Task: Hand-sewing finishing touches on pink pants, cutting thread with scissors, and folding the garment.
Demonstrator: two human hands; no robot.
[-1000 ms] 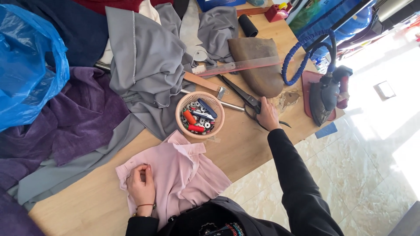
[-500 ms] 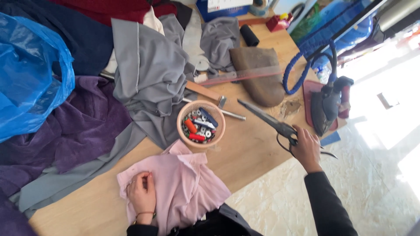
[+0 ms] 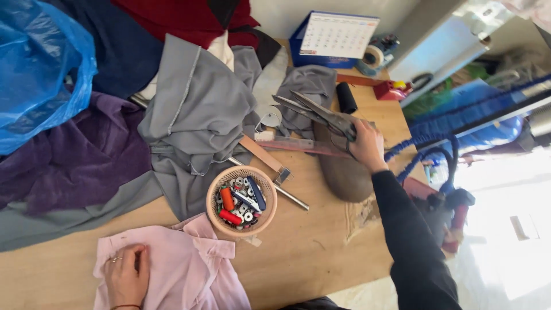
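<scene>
Right hand clamped in a firm grip on the handles of large tailor's scissors, blades slightly parted and pointing toward ten o'clock, raised over grey fabric. Left hand pressed flat, fingers spread, on pink cloth at seven o'clock on the wooden surface. At centre, a woven basket of thread spools, just beside the pink cloth.

wooden table | pink cloth | basket | grey fabric
</scene>
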